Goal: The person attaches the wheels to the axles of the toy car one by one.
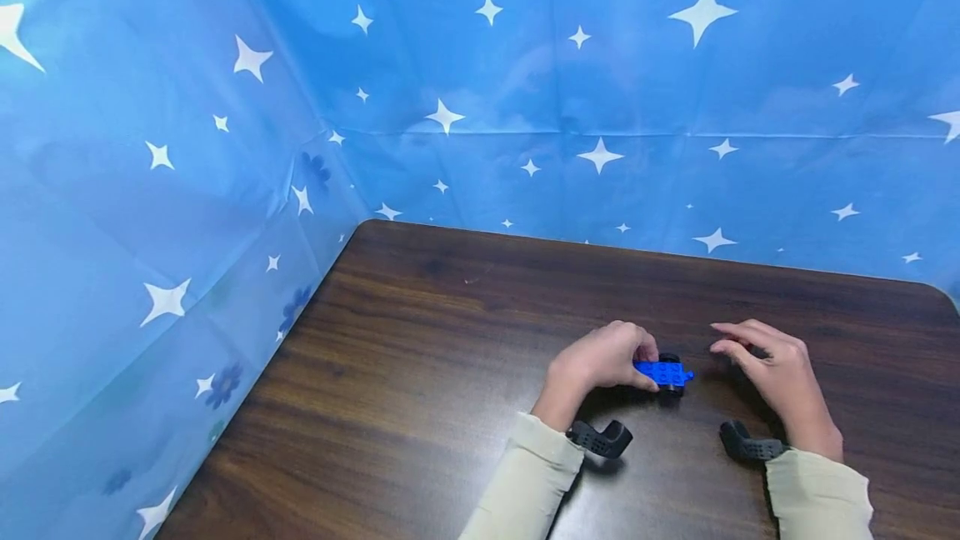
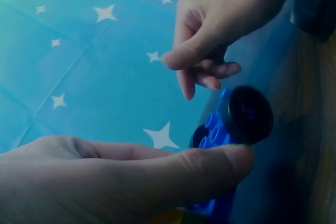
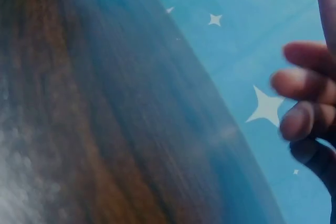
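Observation:
My left hand (image 1: 606,357) grips a blue studded toy car base (image 1: 664,372) with black wheels, just over the table. In the left wrist view, the thumb lies along the near side of the car base (image 2: 215,129), and one black wheel (image 2: 248,115) shows beyond the thumb tip. The rear of the car base is hidden by the hand. To the right, apart from the car, my right hand (image 1: 776,365) hovers with loosely bent fingers and nothing in it. Its fingertips (image 3: 296,121) show at the edge of the right wrist view.
A dark wood-grain table (image 1: 420,340) lies under both hands. Blue cloth with white stars (image 1: 525,90) hangs along its back and left edges. Black wrist mounts (image 1: 602,438) sit by both sleeves. A small orange patch (image 2: 169,216) shows under the left hand.

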`<state>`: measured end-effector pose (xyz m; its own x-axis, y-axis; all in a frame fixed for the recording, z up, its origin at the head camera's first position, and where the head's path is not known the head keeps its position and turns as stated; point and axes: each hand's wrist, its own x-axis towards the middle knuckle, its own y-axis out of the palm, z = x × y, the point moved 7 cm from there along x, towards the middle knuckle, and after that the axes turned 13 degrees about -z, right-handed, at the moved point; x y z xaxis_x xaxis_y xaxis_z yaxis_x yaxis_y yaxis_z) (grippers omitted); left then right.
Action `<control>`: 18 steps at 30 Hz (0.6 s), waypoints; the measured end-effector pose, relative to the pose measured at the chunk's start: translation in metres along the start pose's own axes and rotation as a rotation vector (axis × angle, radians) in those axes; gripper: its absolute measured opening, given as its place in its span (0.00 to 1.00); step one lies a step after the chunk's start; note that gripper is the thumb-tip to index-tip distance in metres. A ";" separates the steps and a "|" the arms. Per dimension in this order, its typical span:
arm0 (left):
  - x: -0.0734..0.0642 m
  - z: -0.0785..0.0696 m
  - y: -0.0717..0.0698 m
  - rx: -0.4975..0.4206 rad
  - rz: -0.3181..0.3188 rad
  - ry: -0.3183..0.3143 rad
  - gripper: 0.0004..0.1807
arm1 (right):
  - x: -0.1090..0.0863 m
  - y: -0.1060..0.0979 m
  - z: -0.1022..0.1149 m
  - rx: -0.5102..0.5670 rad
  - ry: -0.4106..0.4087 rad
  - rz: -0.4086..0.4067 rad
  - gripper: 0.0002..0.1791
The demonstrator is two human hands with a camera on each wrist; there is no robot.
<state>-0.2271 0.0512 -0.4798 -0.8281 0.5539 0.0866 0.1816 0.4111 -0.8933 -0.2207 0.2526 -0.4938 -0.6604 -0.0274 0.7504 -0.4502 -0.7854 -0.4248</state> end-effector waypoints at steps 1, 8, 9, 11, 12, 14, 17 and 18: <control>-0.001 -0.002 0.001 0.043 0.003 -0.002 0.13 | -0.001 -0.001 -0.002 -0.010 0.022 0.004 0.14; -0.003 -0.005 0.004 0.209 -0.019 -0.018 0.15 | -0.004 0.003 -0.012 -0.081 0.105 0.062 0.11; -0.003 -0.005 0.005 0.218 -0.019 -0.014 0.15 | -0.004 0.003 -0.012 -0.087 0.109 0.068 0.12; -0.002 -0.005 0.008 0.230 -0.015 -0.011 0.15 | -0.005 0.003 -0.013 -0.097 0.110 0.075 0.13; -0.002 -0.005 0.009 0.234 -0.013 -0.013 0.15 | -0.004 0.003 -0.013 -0.098 0.111 0.076 0.14; 0.000 -0.005 0.011 0.237 -0.012 -0.016 0.15 | -0.004 0.002 -0.014 -0.097 0.112 0.078 0.15; 0.001 -0.003 0.014 0.244 -0.011 -0.025 0.16 | -0.004 0.002 -0.014 -0.090 0.115 0.080 0.15; 0.002 -0.003 0.015 0.246 -0.012 -0.026 0.16 | -0.005 0.002 -0.015 -0.087 0.118 0.080 0.15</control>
<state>-0.2242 0.0603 -0.4918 -0.8436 0.5294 0.0895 0.0395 0.2275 -0.9730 -0.2275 0.2606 -0.5056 -0.7603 -0.0109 0.6495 -0.4401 -0.7267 -0.5275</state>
